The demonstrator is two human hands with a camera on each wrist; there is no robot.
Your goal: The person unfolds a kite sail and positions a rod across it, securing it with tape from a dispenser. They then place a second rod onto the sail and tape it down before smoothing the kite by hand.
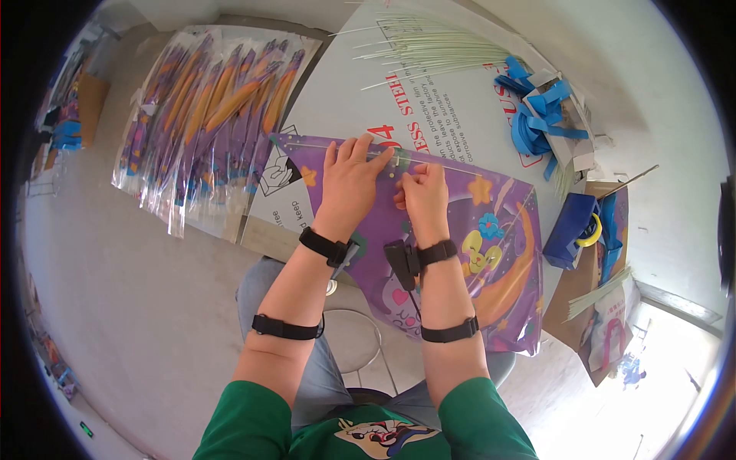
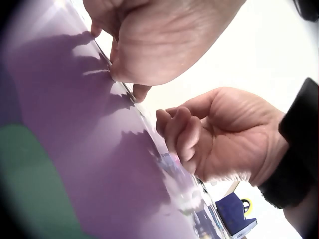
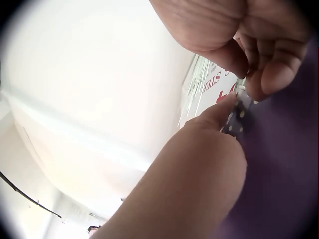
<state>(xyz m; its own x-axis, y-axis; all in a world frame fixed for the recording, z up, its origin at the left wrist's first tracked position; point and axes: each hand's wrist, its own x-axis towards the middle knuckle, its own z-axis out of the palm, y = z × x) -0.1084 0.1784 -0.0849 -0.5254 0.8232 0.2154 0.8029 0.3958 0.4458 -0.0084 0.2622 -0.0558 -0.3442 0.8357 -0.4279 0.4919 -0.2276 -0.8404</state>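
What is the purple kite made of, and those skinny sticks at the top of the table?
The purple kite looks like thin plastic film, glossy and printed: it shines and wrinkles softly. The skinny sticks look like pale fibreglass or plastic rods, thin and straight; which one, I cannot tell.

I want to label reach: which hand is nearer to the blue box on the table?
Right. The right hand pinches the purple kite left of the blue box; the left hand presses it farther left still.

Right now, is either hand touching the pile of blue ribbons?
No, the left hand and right hand both touch the purple printed sheet, far from the blue ribbons.
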